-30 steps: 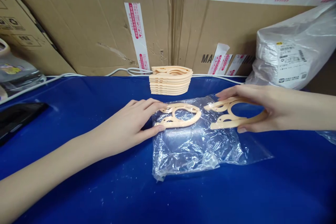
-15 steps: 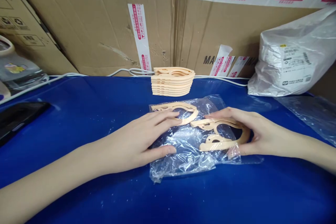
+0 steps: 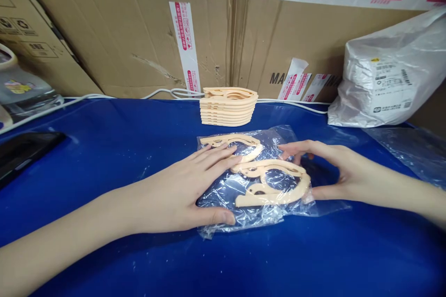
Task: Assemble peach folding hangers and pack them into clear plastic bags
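Peach plastic piece [image 3: 275,183] in right hand [image 3: 334,174] grip over clear bag [image 3: 244,216]; left hand [image 3: 181,190] flat on bag; stack [image 3: 228,106] behind.

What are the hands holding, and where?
The right hand pinches the nearer peach piece by its curved right end; the left hand just presses the clear bag.

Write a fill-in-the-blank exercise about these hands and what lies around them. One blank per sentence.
1. The cloth under the hands is ___.
2. The left hand lies flat on a clear plastic ___.
3. The right hand holds, with its fingers, the nearer piece of ___ loose peach pieces.
4. The stack of such pieces stands before cardboard ___.

Missing words: blue; bag; two; boxes.
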Demonstrator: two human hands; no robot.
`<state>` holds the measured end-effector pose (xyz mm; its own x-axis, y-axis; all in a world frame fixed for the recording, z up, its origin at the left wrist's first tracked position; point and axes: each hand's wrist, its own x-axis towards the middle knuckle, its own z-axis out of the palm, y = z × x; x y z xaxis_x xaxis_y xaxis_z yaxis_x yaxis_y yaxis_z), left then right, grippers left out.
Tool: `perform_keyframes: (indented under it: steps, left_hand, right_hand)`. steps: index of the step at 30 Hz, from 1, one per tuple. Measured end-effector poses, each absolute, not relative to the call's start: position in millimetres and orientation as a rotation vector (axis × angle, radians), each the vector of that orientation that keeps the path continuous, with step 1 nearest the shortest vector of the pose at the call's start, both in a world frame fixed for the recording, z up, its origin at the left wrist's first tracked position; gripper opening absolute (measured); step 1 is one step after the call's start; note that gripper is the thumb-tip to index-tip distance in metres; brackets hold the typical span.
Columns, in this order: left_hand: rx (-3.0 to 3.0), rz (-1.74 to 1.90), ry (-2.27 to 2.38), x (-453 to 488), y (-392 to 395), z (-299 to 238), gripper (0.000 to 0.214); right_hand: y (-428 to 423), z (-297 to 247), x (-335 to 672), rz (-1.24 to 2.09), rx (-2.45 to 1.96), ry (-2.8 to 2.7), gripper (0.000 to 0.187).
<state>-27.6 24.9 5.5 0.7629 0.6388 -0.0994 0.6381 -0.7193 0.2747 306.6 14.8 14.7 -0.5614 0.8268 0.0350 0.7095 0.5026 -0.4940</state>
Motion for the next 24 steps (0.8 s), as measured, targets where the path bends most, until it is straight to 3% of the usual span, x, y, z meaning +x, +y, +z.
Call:
perform_keyframes:
  steps: [12, 24]
  left_hand:
    - [2.573, -0.042, 0.976, -27.5, 26.6, 8.7, 0.089]
    - [2.598, 0.008, 0.931, -29.9, 28.5, 5.1, 0.089]
  right_hand:
    - [17.4, 5.4, 298.2, 0.89, -1.132, -2.245, 0.059]
    - [5.7, -9.2, 278.8, 0.577, -1.015, -2.329, 0.05]
